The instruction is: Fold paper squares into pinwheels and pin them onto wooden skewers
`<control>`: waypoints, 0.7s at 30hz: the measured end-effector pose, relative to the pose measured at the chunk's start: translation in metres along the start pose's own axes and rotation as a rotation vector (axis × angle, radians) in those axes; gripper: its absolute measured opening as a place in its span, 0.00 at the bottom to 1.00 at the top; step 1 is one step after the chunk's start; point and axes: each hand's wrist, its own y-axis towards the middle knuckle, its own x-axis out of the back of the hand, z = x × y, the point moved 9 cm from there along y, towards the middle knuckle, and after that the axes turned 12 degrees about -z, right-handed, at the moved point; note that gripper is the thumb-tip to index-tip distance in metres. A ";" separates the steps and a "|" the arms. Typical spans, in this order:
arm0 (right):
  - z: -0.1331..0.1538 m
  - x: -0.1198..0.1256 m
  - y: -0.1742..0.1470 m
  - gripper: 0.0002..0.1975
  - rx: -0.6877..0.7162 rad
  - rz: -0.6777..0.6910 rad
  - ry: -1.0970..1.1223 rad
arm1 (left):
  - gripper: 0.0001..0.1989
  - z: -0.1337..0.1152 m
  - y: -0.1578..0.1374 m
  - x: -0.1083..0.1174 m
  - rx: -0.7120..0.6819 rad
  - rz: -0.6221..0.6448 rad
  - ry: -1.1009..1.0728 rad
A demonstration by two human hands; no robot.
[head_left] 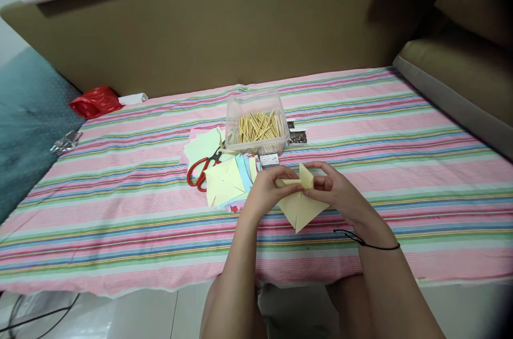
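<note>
Between my two hands is a pale yellow paper square (301,212) with slits at its corners, held just above the striped cloth. Its near corner points toward me, and parts of its far side are bent upward. My left hand (269,185) pinches the paper's left side between thumb and fingers. From the right, my right hand (332,189) grips a folded-up flap close to the middle. Left of my hands lies a stack of cut paper squares (225,181), yellow on top with blue and pink beneath. Red-handled scissors (202,172) rest beside that stack.
A clear plastic box (257,144) holds many short wooden sticks (259,126). Small metal pieces in a packet (297,137) lie right of it, a small white box (269,160) in front. Further left are a red plastic bag (96,102) and a clear packet (66,142).
</note>
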 end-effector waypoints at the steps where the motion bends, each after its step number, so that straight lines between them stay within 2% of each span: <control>1: 0.000 0.000 0.000 0.28 -0.001 -0.004 -0.006 | 0.10 0.000 0.000 0.000 -0.001 -0.002 0.001; 21: 0.001 0.000 -0.001 0.28 -0.012 -0.028 -0.008 | 0.10 0.004 0.002 0.002 0.029 -0.027 -0.004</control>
